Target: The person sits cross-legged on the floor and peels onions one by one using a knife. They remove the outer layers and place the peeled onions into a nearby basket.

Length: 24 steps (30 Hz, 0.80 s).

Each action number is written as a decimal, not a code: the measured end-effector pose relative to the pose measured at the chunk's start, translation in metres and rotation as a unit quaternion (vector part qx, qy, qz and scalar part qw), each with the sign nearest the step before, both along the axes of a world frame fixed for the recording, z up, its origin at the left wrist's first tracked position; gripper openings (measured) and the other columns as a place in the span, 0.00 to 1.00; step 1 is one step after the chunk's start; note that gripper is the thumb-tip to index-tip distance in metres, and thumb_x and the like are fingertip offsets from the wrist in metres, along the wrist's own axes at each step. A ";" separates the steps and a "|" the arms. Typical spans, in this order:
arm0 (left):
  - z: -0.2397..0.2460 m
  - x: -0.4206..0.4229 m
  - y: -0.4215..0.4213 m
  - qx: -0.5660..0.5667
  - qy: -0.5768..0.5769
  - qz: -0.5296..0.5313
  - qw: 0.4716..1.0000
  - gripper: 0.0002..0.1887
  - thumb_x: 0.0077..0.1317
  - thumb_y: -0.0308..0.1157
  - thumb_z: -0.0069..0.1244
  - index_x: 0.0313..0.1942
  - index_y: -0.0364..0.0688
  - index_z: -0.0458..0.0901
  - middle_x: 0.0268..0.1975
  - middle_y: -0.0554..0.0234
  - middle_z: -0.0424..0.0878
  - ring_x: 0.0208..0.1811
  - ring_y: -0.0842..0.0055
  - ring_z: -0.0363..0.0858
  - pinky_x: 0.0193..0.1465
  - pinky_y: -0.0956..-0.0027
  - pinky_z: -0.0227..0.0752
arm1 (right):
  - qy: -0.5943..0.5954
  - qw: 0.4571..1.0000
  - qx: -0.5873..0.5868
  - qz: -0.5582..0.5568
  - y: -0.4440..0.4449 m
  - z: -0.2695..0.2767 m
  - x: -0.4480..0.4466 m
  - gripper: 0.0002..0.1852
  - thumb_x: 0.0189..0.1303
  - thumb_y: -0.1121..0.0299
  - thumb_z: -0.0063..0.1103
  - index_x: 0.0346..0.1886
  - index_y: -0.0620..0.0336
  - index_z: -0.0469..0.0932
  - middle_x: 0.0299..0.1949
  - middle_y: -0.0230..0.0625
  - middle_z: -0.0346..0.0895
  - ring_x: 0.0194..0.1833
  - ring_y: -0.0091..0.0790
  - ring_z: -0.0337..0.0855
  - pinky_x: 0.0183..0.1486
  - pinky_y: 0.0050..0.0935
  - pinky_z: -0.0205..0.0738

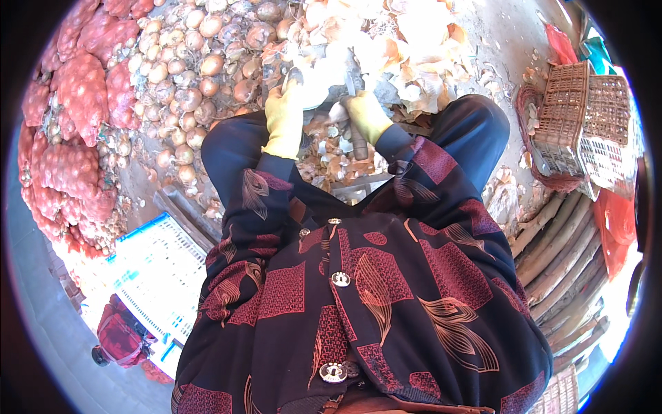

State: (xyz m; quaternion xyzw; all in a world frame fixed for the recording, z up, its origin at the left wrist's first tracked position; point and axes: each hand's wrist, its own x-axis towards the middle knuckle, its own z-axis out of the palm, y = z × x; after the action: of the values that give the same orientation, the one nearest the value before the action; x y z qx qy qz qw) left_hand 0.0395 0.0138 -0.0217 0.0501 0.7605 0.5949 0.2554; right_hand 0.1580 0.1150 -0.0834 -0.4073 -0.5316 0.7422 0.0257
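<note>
Both of my hands wear yellow gloves and meet between my bent knees. My right hand (366, 111) is closed around a knife (359, 144), its brown handle pointing back towards me and its blade running forward into glare. My left hand (284, 111) is to the left of the knife, its darkened fingertips beside a bright white patch. Glare washes out whatever lies at those fingers, so I cannot tell if they hold it. Onion skins (331, 155) litter the ground below my hands. Ahead, a heap of pale peelings (414, 62) is partly overexposed.
Loose onions (189, 98) spread across the ground at front left, beside filled red mesh sacks (80, 93). A white plastic crate (160, 269) stands left of me. Wicker baskets (561, 108) and wooden poles (563, 248) lie right. Another person (121, 334) is behind the crate.
</note>
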 end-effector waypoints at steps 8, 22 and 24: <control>-0.005 -0.026 -0.014 0.072 -0.049 -0.027 0.996 0.22 0.65 0.41 0.51 0.50 0.31 0.74 0.42 0.57 0.81 0.38 0.73 0.82 0.33 0.69 0.79 | 0.097 0.984 -0.017 -0.145 0.003 0.032 0.014 0.13 0.63 0.70 0.47 0.36 0.74 0.76 0.23 0.46 0.80 0.20 0.36 0.81 0.21 0.27 0.74; 0.019 -0.026 0.000 -0.064 0.139 -0.128 0.980 0.21 0.61 0.35 0.56 0.51 0.31 0.75 0.44 0.60 0.81 0.45 0.79 0.79 0.48 0.75 0.71 | 0.063 0.991 0.114 -0.018 0.003 0.043 -0.004 0.13 0.54 0.68 0.59 0.38 0.70 0.80 0.28 0.39 0.81 0.30 0.30 0.79 0.35 0.29 0.72; 0.016 -0.025 -0.001 -0.088 0.176 -0.134 0.971 0.23 0.60 0.37 0.57 0.51 0.32 0.75 0.43 0.56 0.82 0.45 0.75 0.80 0.49 0.72 0.72 | 0.110 0.988 0.104 -0.016 0.000 0.053 -0.005 0.13 0.55 0.69 0.58 0.38 0.70 0.80 0.27 0.39 0.81 0.30 0.29 0.79 0.35 0.28 0.72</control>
State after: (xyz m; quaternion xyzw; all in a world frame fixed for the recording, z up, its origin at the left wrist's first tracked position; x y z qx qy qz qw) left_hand 0.0144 0.0130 -0.0061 0.2330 0.8290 0.4681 0.1983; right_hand 0.1534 0.1146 -0.0303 -0.3268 -0.5937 0.7223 0.1377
